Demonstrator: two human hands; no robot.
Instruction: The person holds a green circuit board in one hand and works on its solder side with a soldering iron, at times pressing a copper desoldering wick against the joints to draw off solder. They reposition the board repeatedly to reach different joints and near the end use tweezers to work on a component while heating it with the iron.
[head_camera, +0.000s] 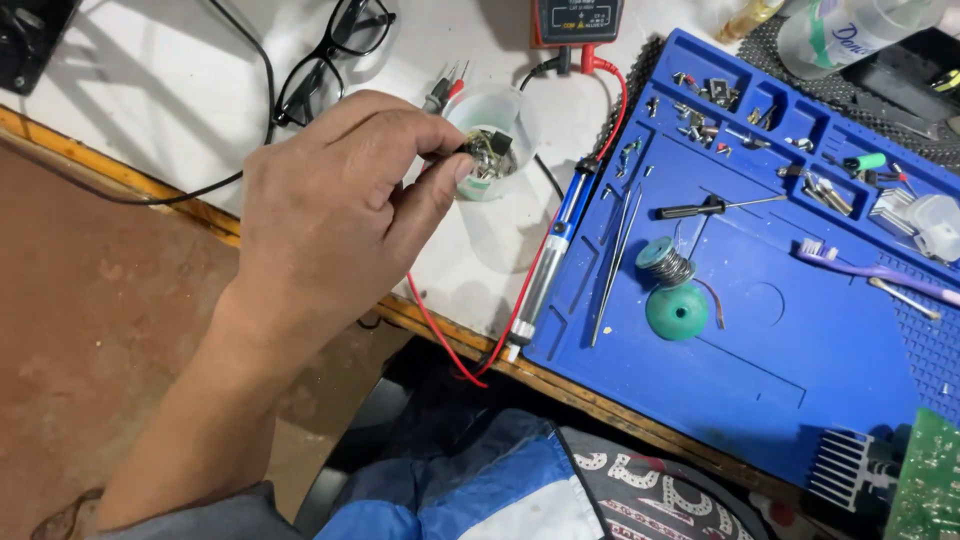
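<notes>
A: What do I see from up here?

B: I see my left hand (335, 205) over the edge of the white table (150, 90). My thumb and first finger are pinched together on a small dark part (494, 143). The part sits right at the mouth of a little clear cup (492, 150). The cup has more small metal bits in it.

A: And my right hand?

B: I can't see it at all.

A: What is around the cup?

B: Black glasses (325, 55) lie on the table behind my hand. A red and black meter (577, 20) is at the top, and its red wire (520, 300) runs down past the cup. Just to the right of the cup is a blue and silver pump tool (555, 250). It lies along the edge of a blue mat (800, 360).

A: What is on the mat?

B: Tweezers (612, 260), a small screwdriver (715, 207), a roll of solder wire (664, 262) and a round green stand (677, 312) touching it. A purple toothbrush (870, 270) lies farther right. Little trays at the top of the mat hold tiny parts. A green board (925, 480) with a metal fin block (840, 468) is in the low right corner.
</notes>
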